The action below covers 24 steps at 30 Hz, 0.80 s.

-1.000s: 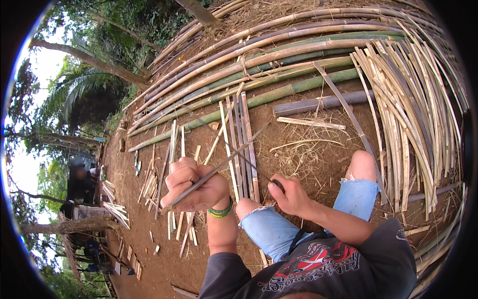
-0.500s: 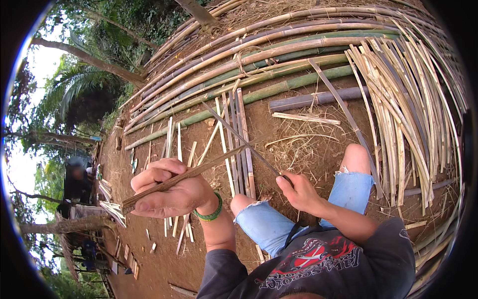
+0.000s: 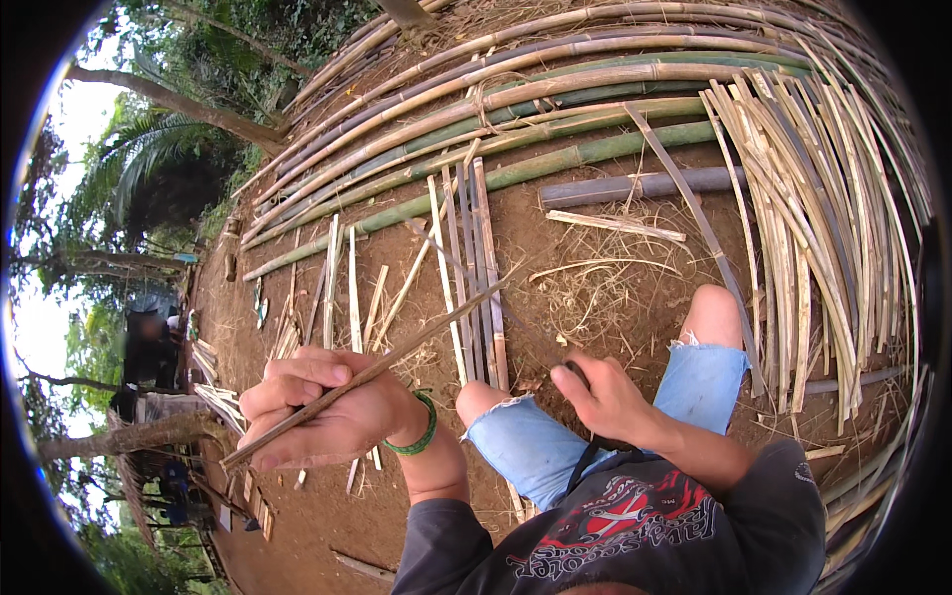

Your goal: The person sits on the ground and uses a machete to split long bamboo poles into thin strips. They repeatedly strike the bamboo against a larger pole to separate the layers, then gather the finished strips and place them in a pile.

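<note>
My left hand [image 3: 332, 421], with a green bracelet at its wrist, is raised at the left with fingers closed around a thin brown bamboo strip [image 3: 436, 327]. That strip slants from the palm up to the right, its far end frayed. In front of my lap, my right hand [image 3: 610, 402] grips the dark handle of a long knife [image 3: 577, 373]. Its narrow blade is smeared by motion and points to the upper left, passing behind the strip from this viewpoint. Whether blade and strip touch, I cannot tell.
Several split bamboo strips [image 3: 486, 278] lie on the brown earth ahead of my knees. Shavings [image 3: 600, 283] are scattered beside them. A large pile of pale strips [image 3: 783, 218] spreads at the right. Long bamboo poles [image 3: 595, 149] lie across the far side; trees [image 3: 183, 104] stand left.
My left hand has come slightly down with the strip, which now slants more steeply. The knife blade, sharp before, is now blurred by motion, and my right hand has shifted slightly.
</note>
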{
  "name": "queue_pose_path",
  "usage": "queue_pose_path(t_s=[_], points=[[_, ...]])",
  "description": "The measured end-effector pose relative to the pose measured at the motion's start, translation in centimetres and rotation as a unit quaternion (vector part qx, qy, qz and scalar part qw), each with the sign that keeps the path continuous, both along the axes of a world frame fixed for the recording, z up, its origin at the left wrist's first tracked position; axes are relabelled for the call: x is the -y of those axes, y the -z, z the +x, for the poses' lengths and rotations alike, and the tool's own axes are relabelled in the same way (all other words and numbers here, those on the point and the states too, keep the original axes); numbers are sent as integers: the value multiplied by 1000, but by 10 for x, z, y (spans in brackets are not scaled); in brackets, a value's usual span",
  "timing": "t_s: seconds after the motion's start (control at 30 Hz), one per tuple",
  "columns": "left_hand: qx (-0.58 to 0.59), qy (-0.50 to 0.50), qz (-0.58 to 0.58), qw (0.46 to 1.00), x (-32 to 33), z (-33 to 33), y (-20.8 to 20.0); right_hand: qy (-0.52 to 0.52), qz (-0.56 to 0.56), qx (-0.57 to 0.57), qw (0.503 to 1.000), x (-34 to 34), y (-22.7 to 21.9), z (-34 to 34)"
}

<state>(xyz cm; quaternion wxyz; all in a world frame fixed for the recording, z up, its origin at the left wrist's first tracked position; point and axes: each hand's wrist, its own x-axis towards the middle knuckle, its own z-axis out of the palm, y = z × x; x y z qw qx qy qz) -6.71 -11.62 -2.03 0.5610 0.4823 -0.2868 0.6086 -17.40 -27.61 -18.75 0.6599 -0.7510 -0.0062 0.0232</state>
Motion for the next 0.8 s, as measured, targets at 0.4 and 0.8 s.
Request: queue_pose_path(t_s=[0.4,0.8], points=[[23,93,19,995,2,3,5,35,-67,-41,996,13,88,24],[-4,26,50,998,10,16,-8,75,-131,-181,972,39,214,68]])
